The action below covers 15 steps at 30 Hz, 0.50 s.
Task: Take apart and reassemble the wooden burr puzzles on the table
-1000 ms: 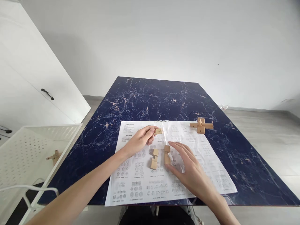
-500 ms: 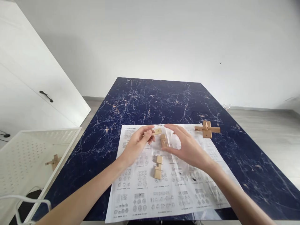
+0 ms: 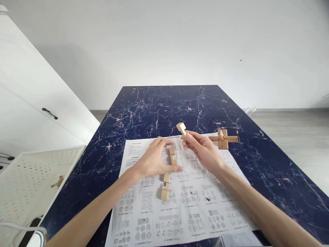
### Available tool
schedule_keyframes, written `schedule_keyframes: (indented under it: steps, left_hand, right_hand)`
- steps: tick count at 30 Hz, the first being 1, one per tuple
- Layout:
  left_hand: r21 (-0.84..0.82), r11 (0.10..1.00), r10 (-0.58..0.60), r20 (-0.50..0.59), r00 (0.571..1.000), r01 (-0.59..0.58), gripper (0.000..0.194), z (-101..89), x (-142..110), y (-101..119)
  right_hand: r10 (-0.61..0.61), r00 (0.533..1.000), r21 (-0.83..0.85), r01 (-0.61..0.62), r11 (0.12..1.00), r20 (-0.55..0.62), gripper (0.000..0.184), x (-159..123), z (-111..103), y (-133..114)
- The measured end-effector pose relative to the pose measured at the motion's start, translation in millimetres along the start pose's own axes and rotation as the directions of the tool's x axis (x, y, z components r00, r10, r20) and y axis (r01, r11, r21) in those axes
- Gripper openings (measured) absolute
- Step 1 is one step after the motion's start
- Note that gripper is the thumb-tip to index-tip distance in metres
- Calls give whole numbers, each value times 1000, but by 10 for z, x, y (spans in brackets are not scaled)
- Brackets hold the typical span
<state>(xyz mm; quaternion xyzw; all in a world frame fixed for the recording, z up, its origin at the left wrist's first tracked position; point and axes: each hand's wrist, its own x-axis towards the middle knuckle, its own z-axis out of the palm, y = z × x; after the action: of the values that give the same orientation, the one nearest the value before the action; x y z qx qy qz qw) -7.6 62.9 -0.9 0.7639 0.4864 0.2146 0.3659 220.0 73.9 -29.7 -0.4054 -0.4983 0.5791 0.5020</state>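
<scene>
My right hand (image 3: 200, 145) pinches one end of a notched wooden puzzle piece (image 3: 181, 127), raised tilted above the far edge of the paper. My left hand (image 3: 155, 159) is open, thumb and fingers apart around a second notched wooden piece (image 3: 172, 151) on the sheet; whether they touch it I cannot tell. Nearer to me lies a third notched piece (image 3: 165, 195), free of both hands. Under these pieces is a creased printed sheet (image 3: 151, 219) with rows of small diagrams.
An assembled wooden cross-shaped puzzle (image 3: 223, 140) sits at the paper's far right corner. Left of the dark blue marbled table (image 3: 159, 113) is a white perforated basket (image 3: 28, 185) with another wooden puzzle (image 3: 58, 181) and a white cable (image 3: 23, 226). A white cabinet (image 3: 31, 103) stands beyond.
My left hand held a marked wooden piece earlier; now it is open around a piece on the paper. My right hand, earlier around a notched piece, now holds one raised farther away.
</scene>
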Motion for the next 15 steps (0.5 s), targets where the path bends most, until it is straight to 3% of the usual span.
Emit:
schedule_keyframes:
  steps: [2, 4, 7, 9, 11, 13, 15]
  left_hand:
    - [82, 996, 38, 26, 999, -40, 74, 34, 36, -39]
    - [40, 997, 59, -1, 998, -59, 67, 66, 48, -70]
    - [-297, 955, -14, -33, 999, 4, 63, 79, 40, -87]
    - [-630, 775, -80, -29, 996, 44, 56, 66, 46, -84]
    - [-883, 466, -131, 0, 991, 62, 58, 47, 71, -85]
    - [-980, 183, -163, 43, 986, 73, 63, 30, 101, -101]
    - [-995, 64, -191, 64, 979, 78, 66, 20, 116, -130]
  right_hand:
    - [22, 1000, 58, -22, 998, 4, 42, 25, -15, 55]
    - [30, 1000, 69, -30, 997, -1, 39, 49, -18, 83]
    - [46, 999, 76, -44, 996, -18, 36, 67, -12, 89]
    - [49, 999, 81, -48, 996, -19, 35, 65, -2, 81]
    - [46, 999, 73, -45, 996, -6, 35, 54, 8, 72]
    - [48, 999, 53, -48, 997, 5, 36, 42, 15, 70]
    - [57, 998, 27, -57, 998, 8, 38, 32, 16, 78]
